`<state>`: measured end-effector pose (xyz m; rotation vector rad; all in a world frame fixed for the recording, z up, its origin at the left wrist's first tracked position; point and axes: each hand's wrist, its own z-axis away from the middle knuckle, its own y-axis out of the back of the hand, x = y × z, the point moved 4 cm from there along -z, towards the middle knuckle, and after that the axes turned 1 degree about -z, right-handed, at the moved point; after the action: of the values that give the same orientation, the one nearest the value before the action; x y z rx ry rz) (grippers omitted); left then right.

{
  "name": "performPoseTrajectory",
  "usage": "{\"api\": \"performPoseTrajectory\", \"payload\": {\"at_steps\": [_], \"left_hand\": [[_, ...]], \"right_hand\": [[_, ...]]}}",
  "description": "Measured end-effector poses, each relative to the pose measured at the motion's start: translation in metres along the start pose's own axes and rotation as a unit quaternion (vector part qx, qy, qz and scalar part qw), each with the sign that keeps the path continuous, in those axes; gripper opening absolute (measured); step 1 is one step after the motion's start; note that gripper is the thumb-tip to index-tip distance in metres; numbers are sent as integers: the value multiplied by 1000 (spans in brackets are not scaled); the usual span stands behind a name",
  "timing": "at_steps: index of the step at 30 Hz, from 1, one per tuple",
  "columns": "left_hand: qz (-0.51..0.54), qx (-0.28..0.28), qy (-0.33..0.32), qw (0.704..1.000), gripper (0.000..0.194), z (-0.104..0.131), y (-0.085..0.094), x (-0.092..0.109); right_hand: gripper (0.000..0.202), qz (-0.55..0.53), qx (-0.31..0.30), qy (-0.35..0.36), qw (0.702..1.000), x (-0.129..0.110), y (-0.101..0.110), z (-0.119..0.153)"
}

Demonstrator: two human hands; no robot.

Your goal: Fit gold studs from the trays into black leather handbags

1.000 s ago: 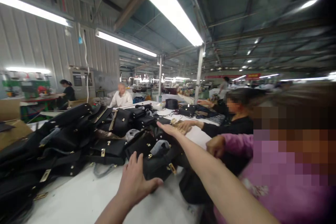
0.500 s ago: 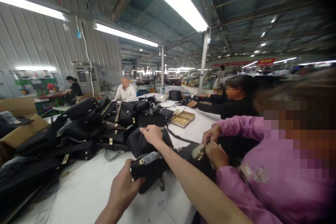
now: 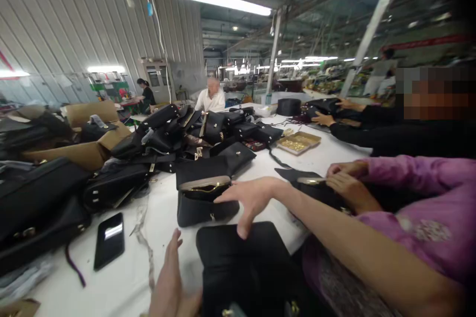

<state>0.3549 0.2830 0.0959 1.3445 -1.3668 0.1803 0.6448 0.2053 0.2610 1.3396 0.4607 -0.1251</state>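
Note:
My left hand (image 3: 171, 280) is open at the bottom of the view, fingers up, beside a black handbag (image 3: 241, 262) close to me. Whether its thumb touches that bag I cannot tell. My right hand (image 3: 255, 199) is open with fingers spread. Its fingertips reach over a second black handbag (image 3: 208, 213), whose flap (image 3: 203, 171) is turned back and whose zipped mouth shows gold teeth; its thumb hangs at the top edge of the near bag. The near bag's lower part, with small gold fittings, runs out of view.
Black handbags (image 3: 167, 133) are heaped across the white table (image 3: 111, 282). A phone (image 3: 109, 240) lies at left, cardboard boxes (image 3: 84, 153) beyond. A shallow box of gold hardware (image 3: 299, 142) stands at right. A co-worker in a pink sleeve (image 3: 394, 173) handles another bag (image 3: 308, 183).
The view has swung right to left, bringing the phone into sight. My left hand has let go of the bag it held. Both hands are now open, and a flap-back bag lies before me.

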Motion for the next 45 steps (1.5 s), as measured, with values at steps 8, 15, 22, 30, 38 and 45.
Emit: {"api": "performPoseTrajectory", "payload": {"at_steps": [8, 15, 22, 30, 38, 45], "left_hand": [[20, 65, 93, 993, 66, -8, -73, 29], [93, 73, 172, 978, 57, 27, 6, -2], [-5, -171, 175, 970, 56, 69, -3, 65], [472, -299, 415, 718, 95, 170, -98, 65], [500, -117, 363, 777, 86, 101, -113, 113], [484, 70, 359, 795, 58, 75, -17, 77]], "right_hand": [[108, 109, 183, -53, 976, -51, -112, 28], [64, 161, 231, -77, 957, -15, -121, 13], [44, 130, 248, -159, 947, -1, -136, 4], [38, 167, 307, -152, 925, -15, -135, 5], [47, 209, 358, -182, 892, -34, -104, 6], [37, 342, 419, -78, 838, -88, -30, 37]]}}
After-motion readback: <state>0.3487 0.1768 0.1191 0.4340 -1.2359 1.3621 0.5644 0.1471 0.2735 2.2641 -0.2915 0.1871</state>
